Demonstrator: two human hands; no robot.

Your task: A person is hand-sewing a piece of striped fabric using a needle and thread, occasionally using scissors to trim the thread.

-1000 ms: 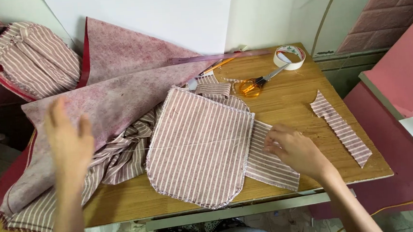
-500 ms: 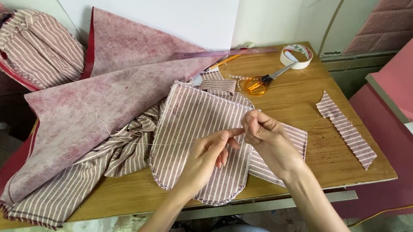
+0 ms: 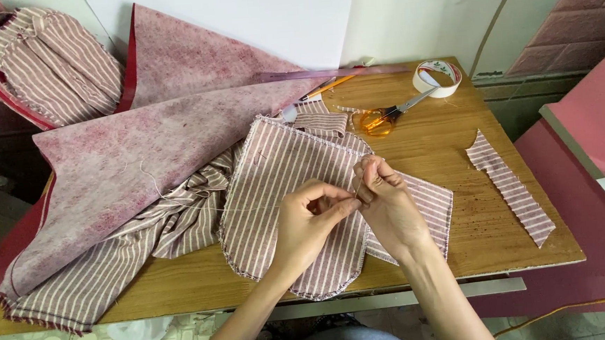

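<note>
Both hands are now meeting mid-tabletop: I'm seeing the left hand point(image 3: 310, 222) and right hand point(image 3: 386, 203) pinching together over the striped fabric piece point(image 3: 283, 192) directly beneath them, apparently working a thread; scissors point(image 3: 383, 116) lying beyond the fingertips.

Left hand: the left hand point(image 3: 310, 222) hovers over the rounded, pink-and-white striped fabric panel point(image 3: 283, 192), fingertips pinched together and meeting the right hand.
Right hand: the right hand point(image 3: 387, 203) is pinched too, fingertips raised; a thin thread runs left from the hands across the panel.
Panel: lies flat on the wooden table point(image 3: 455, 146), overlapping a striped rectangular piece point(image 3: 427, 208).
Left of the panel: crumpled striped cloth point(image 3: 146, 249) under a large mottled pink felt-like sheet point(image 3: 140, 152).
Far edge: orange-handled scissors point(image 3: 383, 116), a roll of white tape point(image 3: 437, 78), a pencil point(image 3: 325, 87).
Right side: a narrow striped fabric strip point(image 3: 510, 185), well apart from the hands.
</note>
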